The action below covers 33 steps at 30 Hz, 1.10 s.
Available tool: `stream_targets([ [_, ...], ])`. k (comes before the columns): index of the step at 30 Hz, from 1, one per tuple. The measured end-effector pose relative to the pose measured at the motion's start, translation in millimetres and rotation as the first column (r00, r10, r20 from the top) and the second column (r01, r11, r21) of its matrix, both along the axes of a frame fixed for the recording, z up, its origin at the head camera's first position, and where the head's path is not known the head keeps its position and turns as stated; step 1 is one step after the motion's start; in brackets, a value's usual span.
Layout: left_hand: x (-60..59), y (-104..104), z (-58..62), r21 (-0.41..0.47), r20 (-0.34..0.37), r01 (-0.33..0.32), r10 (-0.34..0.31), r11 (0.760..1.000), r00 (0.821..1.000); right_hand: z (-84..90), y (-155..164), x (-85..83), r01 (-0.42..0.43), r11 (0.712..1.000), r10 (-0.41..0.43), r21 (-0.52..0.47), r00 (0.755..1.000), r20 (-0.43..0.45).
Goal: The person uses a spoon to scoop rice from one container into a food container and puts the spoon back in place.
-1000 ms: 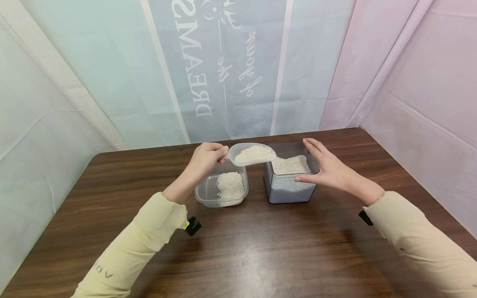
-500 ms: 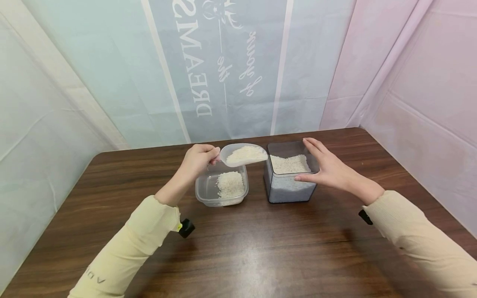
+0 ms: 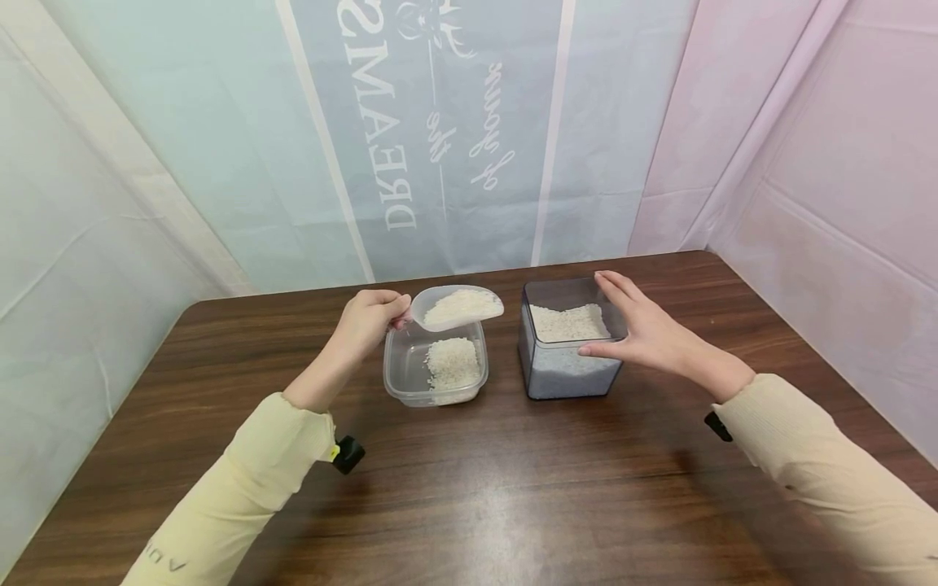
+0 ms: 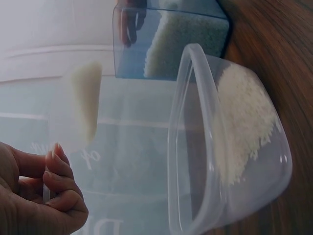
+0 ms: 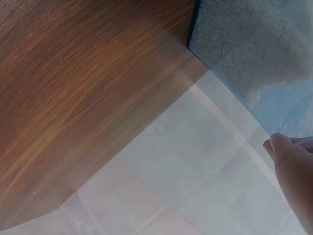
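Observation:
My left hand (image 3: 366, 321) pinches the handle of a clear plastic scoop (image 3: 456, 308) heaped with white rice; the scoop hangs level above the back of a low clear tub (image 3: 436, 366) that holds a small pile of rice. The left wrist view shows the curled fingers (image 4: 58, 181), the scoop (image 4: 80, 105) and the tub (image 4: 230, 142). My right hand (image 3: 641, 330) rests with straight fingers against the right side of a tall square grey container (image 3: 567, 346), which is largely full of rice. In the right wrist view a fingertip (image 5: 286, 152) touches that container (image 5: 254, 44).
Both containers stand side by side near the back of a dark wooden table (image 3: 476, 488). Pale cloth backdrops (image 3: 440, 138) wall the table in behind, left and right. Cream sleeves cover both forearms.
My left hand has carried the filled scoop leftward, from over the grey container's edge to above the low clear tub. The right hand has stayed on the grey container.

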<state>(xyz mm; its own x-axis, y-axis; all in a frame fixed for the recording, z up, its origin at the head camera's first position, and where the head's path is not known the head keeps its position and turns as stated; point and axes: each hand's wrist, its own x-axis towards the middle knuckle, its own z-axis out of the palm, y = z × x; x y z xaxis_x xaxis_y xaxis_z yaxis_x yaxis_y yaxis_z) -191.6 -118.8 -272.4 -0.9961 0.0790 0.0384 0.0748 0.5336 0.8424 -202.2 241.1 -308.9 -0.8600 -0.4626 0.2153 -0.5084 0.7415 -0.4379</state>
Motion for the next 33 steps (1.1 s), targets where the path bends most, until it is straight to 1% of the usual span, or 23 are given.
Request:
stream_targets([
  [5, 0.9, -8.5, -3.1, -0.010, 0.021, -0.012, 0.012, 1.000, 1.000, -0.1, -0.1, -0.2, -0.001, 1.000, 0.001, 0.000, 1.000, 0.007],
  [10, 1.6, -14.8, -5.2, -0.027, 0.016, -0.025, 0.025, 0.999, 1.000, -0.1, 0.3, 0.3, 0.000, 1.000, 0.000, -0.001, 1.000, 0.015],
  [20, 2.9, -28.1, -9.0, 0.000, 0.036, -0.033, 0.033, 0.999, 0.999, -0.1, 0.4, 1.1, 0.001, 1.000, -0.001, 0.000, 1.000, 0.020],
  [26, 5.5, -34.7, -10.3, 0.018, 0.036, -0.030, 0.029, 0.999, 0.999, -0.1, 0.6, 1.4, -0.002, 1.000, 0.002, -0.003, 1.000, 0.015],
  [33, 9.8, -43.1, -9.4, 0.011, 0.022, -0.029, 0.028, 1.000, 0.999, 0.8, -0.2, 1.0, -0.001, 1.000, 0.001, -0.001, 1.000, 0.019],
])
